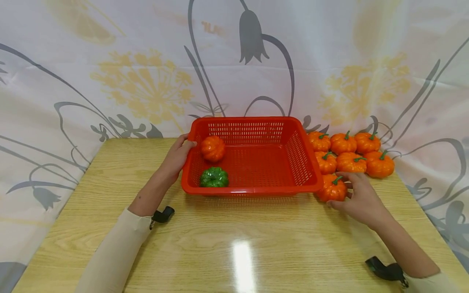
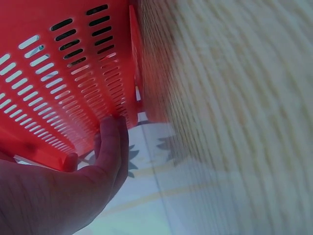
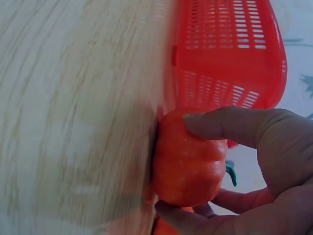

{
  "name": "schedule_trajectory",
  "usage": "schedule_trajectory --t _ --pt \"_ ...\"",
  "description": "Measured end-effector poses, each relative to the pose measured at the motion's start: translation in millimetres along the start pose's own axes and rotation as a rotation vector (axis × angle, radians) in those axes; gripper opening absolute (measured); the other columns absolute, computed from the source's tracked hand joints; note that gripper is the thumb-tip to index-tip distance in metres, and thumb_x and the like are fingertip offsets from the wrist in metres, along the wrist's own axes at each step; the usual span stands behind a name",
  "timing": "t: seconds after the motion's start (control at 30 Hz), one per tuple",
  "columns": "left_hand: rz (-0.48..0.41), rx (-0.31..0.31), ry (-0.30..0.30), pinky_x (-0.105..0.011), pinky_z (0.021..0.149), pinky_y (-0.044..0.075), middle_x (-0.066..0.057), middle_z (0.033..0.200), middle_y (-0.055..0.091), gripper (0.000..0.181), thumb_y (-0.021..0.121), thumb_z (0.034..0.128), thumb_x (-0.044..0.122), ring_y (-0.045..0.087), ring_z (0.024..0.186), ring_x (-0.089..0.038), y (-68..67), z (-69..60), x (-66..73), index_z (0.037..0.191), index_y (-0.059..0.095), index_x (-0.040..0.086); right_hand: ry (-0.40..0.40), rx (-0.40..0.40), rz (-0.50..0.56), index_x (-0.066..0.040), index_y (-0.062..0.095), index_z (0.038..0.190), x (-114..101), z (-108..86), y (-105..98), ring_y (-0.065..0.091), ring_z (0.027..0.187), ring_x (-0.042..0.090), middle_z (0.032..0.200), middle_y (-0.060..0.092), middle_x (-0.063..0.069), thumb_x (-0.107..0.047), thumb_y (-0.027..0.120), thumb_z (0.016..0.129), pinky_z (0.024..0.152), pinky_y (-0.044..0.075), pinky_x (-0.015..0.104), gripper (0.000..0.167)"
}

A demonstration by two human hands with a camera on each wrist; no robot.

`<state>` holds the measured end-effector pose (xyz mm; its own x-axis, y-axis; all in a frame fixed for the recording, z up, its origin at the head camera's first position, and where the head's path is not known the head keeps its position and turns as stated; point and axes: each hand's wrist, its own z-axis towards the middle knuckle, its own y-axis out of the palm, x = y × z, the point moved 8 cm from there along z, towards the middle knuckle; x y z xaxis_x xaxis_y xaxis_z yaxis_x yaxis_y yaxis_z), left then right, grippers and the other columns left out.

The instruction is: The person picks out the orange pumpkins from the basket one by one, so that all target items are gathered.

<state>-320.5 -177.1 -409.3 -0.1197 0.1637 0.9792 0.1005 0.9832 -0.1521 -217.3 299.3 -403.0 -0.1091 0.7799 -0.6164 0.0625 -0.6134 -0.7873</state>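
Note:
A red plastic basket (image 1: 253, 190) stands on the table, with one orange pumpkin (image 1: 213, 149) and one green pumpkin (image 1: 214, 177) inside at its left. My left hand (image 1: 176, 158) holds the basket's left side, thumb over the rim and fingers against the slotted outer wall (image 2: 54, 73). Right of the basket, my right hand (image 1: 360, 200) grips a small orange pumpkin (image 1: 332, 189) with a green stem. In the right wrist view, thumb and fingers lie on opposite sides of this pumpkin (image 3: 188, 161), which sits on the tabletop.
Several more orange pumpkins (image 1: 351, 162) stand in two rows behind the right hand, close to the basket's right wall. A patterned curtain (image 1: 234, 61) hangs behind the wooden table (image 1: 205, 244). Black wrist devices show below both hands.

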Motion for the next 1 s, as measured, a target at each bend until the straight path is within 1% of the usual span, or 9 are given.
schedule_trajectory --t 0.17,0.37,0.5,0.63,0.77,0.87,0.97,1.0 --pt "-0.002 0.002 0.0 -0.026 0.088 0.06 -0.019 0.149 0.057 0.055 0.046 0.1087 0.033 0.064 0.126 -0.035 -0.4 0.0 -0.8 0.161 0.04 0.015 0.023 0.001 -0.004 0.015 0.046 0.144 5 1.3 1 0.048 0.116 0.052 0.137 0.038 0.038 -0.017 0.094 0.079 0.096 0.05 0.069 0.087" --pt "0.0 0.008 -0.005 -0.026 0.089 0.06 -0.019 0.15 0.056 0.057 0.046 0.1084 0.033 0.063 0.127 -0.036 -1.3 -0.7 -1.5 0.162 0.039 0.015 0.03 0.01 -0.007 0.013 0.045 0.145 6 3.2 2 0.051 0.114 0.052 0.134 0.04 0.037 -0.019 0.094 0.079 0.094 0.051 0.067 0.088" --pt "0.001 0.004 -0.005 -0.027 0.09 0.06 -0.018 0.151 0.055 0.057 0.045 0.1084 0.033 0.062 0.129 -0.036 -1.8 -1.5 -1.3 0.162 0.039 0.015 0.033 -0.011 0.008 0.013 0.041 0.149 4 3.5 1 0.051 0.119 0.055 0.138 0.041 0.038 -0.023 0.093 0.082 0.099 0.049 0.07 0.092" --pt "-0.001 0.001 -0.006 -0.027 0.091 0.059 -0.017 0.151 0.056 0.056 0.046 0.1086 0.034 0.063 0.129 -0.035 -1.9 -1.7 -1.3 0.162 0.039 0.016 0.008 -0.012 0.011 0.016 0.039 0.151 -3 2.2 -5 0.047 0.126 0.055 0.142 0.042 0.038 -0.026 0.091 0.085 0.104 0.045 0.071 0.093" --pt "-0.001 0.005 -0.007 -0.029 0.092 0.06 -0.016 0.15 0.056 0.056 0.046 0.1085 0.033 0.063 0.128 -0.034 -1.5 -0.8 -1.8 0.161 0.039 0.016 -0.011 0.017 -0.01 0.016 0.038 0.151 -9 -1.6 -17 0.043 0.13 0.056 0.145 0.041 0.038 -0.025 0.087 0.089 0.105 0.042 0.072 0.089" --pt "-0.004 0.008 -0.003 -0.03 0.092 0.06 -0.015 0.15 0.056 0.055 0.047 0.1083 0.033 0.064 0.127 -0.033 -0.8 0.0 -1.6 0.16 0.04 0.016 -0.01 0.045 0.002 0.014 0.037 0.153 -12 -4.0 -26 0.04 0.134 0.059 0.148 0.037 0.039 -0.025 0.082 0.094 0.104 0.041 0.073 0.083" --pt "-0.008 0.007 0.005 -0.03 0.091 0.06 -0.016 0.149 0.057 0.055 0.047 0.1083 0.033 0.064 0.126 -0.033 -0.1 0.3 -1.2 0.16 0.04 0.016 -0.015 0.093 0.02 0.011 0.04 0.153 -18 -5.3 -35 0.039 0.136 0.06 0.15 0.038 0.037 -0.024 0.078 0.097 0.105 0.039 0.074 0.076" --pt "-0.01 0.007 0.007 -0.03 0.091 0.06 -0.017 0.149 0.057 0.055 0.047 0.1084 0.033 0.064 0.126 -0.033 0.1 0.2 -1.2 0.16 0.04 0.015 -0.022 0.11 0.032 0.01 0.04 0.152 -21 -5.5 -37 0.039 0.136 0.059 0.15 0.039 0.036 -0.023 0.078 0.098 0.112 0.04 0.066 0.074"
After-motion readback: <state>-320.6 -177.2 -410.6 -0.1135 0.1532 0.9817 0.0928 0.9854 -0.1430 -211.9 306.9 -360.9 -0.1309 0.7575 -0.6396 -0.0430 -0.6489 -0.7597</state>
